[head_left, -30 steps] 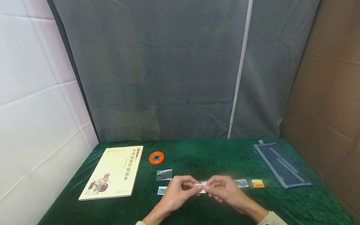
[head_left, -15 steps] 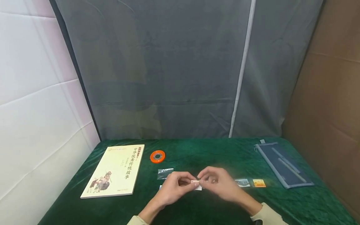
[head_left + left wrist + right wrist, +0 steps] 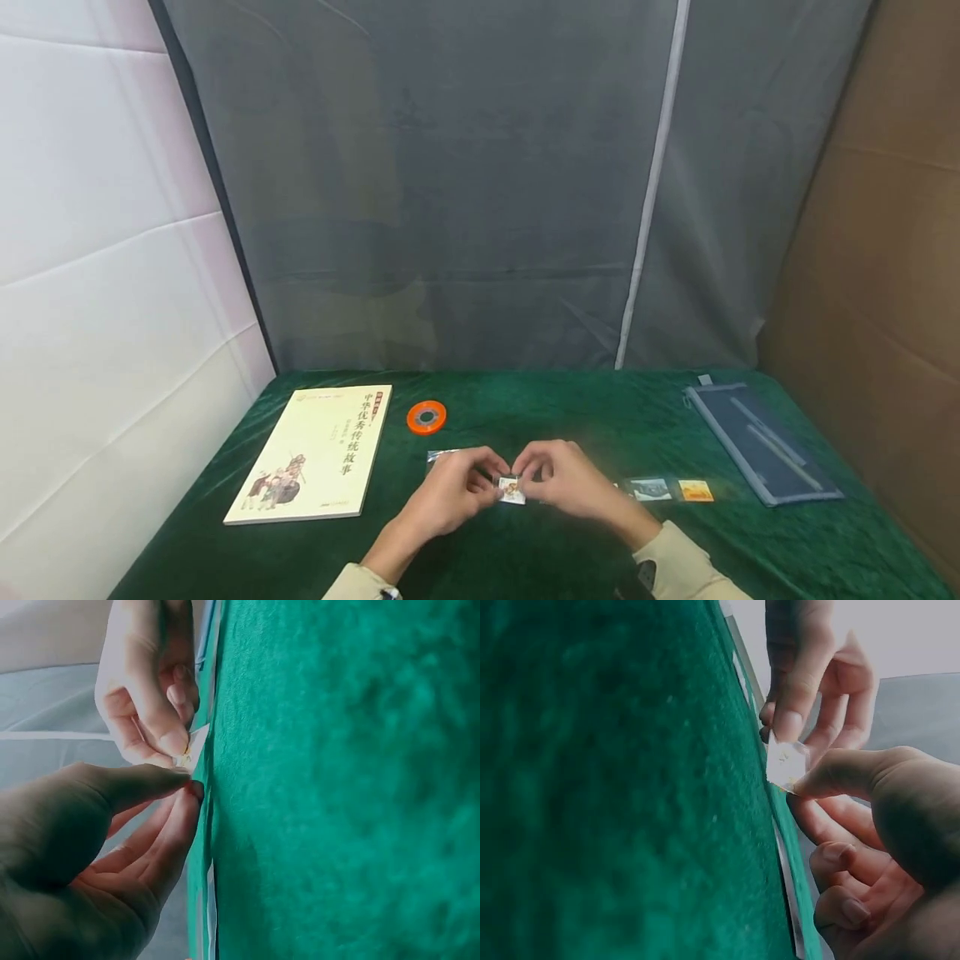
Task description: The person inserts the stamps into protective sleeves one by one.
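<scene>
A small white postage stamp (image 3: 512,490) with a brownish-yellow picture is held just above the green cloth, between both hands. The left hand (image 3: 453,490) pinches its left edge between thumb and fingers. At the opposite edge, the right hand (image 3: 562,479) pinches it with thumb and index finger. In the right wrist view the stamp (image 3: 786,766) is tilted, its face partly showing between the fingertips. Only a thin slanted piece of it shows in the left wrist view. Behind the left hand, a clear plastic sleeve (image 3: 437,455) is mostly hidden.
To the right lie a grey-blue stamp (image 3: 651,489) and an orange-yellow stamp (image 3: 696,491). A dark zip pouch (image 3: 761,446) rests farther right. A cream book (image 3: 307,458) and an orange ring-shaped spool (image 3: 427,417) are on the left, all on green cloth (image 3: 525,400).
Both hands have shifted slightly left with the stamp, and its picture side now shows more. The left hand now covers the small blue-green stamp and most of the clear sleeve.
</scene>
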`<state>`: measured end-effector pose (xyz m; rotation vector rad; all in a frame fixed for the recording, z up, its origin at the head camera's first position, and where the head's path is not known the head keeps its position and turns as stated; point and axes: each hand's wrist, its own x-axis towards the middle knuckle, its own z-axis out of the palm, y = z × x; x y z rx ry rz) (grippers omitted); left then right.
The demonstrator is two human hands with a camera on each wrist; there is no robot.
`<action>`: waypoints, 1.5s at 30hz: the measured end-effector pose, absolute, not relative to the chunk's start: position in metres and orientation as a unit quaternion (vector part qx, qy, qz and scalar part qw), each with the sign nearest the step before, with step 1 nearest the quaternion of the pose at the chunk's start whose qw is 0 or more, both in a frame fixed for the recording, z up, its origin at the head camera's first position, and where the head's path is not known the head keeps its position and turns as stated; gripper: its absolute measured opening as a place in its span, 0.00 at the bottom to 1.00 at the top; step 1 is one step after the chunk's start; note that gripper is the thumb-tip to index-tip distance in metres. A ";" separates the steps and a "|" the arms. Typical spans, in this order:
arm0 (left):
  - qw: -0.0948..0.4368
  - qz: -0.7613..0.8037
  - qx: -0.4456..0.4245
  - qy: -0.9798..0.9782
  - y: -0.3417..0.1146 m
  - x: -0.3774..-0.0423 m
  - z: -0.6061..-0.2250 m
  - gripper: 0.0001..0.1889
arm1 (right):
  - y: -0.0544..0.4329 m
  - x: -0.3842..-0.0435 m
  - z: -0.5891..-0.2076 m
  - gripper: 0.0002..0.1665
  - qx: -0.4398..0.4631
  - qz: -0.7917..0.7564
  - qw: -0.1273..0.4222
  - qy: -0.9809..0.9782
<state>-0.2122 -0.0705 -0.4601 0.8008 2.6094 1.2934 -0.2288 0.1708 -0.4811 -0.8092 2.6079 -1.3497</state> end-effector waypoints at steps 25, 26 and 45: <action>0.034 0.420 0.245 0.873 -0.088 -0.214 -0.461 0.11 | 0.160 -0.223 -0.479 0.14 -0.296 -0.329 0.014 0.897; 0.027 0.422 0.234 0.875 -0.092 -0.217 -0.461 0.10 | 0.158 -0.222 -0.479 0.14 -0.298 -0.326 0.011 0.897; -0.022 0.358 0.114 0.927 -0.139 -0.240 -0.464 0.13 | 0.086 -0.209 -0.475 0.19 -0.302 -0.274 0.025 0.913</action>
